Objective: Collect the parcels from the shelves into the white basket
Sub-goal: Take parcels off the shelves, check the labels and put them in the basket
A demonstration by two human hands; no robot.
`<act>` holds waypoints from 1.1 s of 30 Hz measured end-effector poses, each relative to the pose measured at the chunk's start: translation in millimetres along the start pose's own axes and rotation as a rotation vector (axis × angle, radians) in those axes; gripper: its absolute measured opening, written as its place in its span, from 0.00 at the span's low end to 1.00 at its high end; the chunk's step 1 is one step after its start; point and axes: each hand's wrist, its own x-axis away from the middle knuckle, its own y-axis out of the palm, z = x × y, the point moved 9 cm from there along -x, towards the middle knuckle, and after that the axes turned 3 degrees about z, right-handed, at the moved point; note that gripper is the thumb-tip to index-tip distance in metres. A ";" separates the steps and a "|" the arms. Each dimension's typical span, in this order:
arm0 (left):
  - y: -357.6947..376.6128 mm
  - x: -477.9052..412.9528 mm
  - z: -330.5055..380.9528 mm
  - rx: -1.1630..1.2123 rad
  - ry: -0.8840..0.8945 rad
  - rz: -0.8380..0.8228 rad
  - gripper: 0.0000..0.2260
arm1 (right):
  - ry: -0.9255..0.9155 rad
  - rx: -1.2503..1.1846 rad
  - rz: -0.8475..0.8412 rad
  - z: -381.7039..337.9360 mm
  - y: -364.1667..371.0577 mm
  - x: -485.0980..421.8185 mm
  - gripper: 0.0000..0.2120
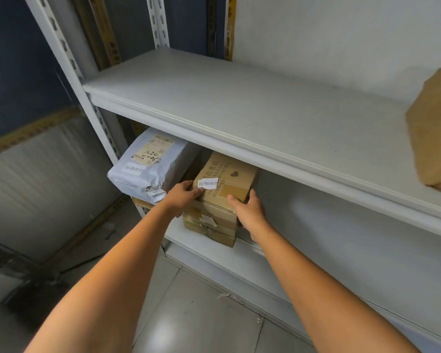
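Here, task stage: early to middle, as a judgement; at least four parcels lie on the shelves, and the white basket is out of view, so its contents cannot be told.
Done: nothing that this view can confirm.
Left: lift the carton in hand, carry it to the basket, then fetch the other parcels.
Left hand (pixel 182 197): curled on the near left corner of the top cardboard carton (pixel 229 180); the thumb lies on the top face at the white sticker (pixel 208 183), and the fingers pass down the left side, out of sight.
Right hand (pixel 250 212): gripping the same carton at its near right corner, thumb on the top face, fingers wrapped round the right side.
Top cardboard carton: printed with a heart, resting on the stack, held between both hands and not yet clear of it.
Lower carton (pixel 209 225): taped, directly under the held one, standing at the front of the lower shelf (pixel 341 250).
Grey poly mailer (pixel 148 166): just left of the stack, tilted, with a handwritten label uppermost.
Upper shelf (pixel 239 110): bare along its left and middle.
Brown paper parcel (pixel 433 128): at the far right of the upper shelf, well apart from both hands.
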 end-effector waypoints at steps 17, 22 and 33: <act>47.2 125.6 0.5 0.356 0.001 0.076 0.21 | -0.099 -0.153 -0.275 31.5 -43.0 47.8 0.28; 75.6 205.3 0.4 0.405 -0.034 0.221 0.25 | -0.183 -0.080 -0.440 42.5 -70.3 90.8 0.27; 107.6 406.2 -18.2 0.545 0.002 0.560 0.20 | -0.340 0.007 -0.778 46.2 -100.0 244.7 0.26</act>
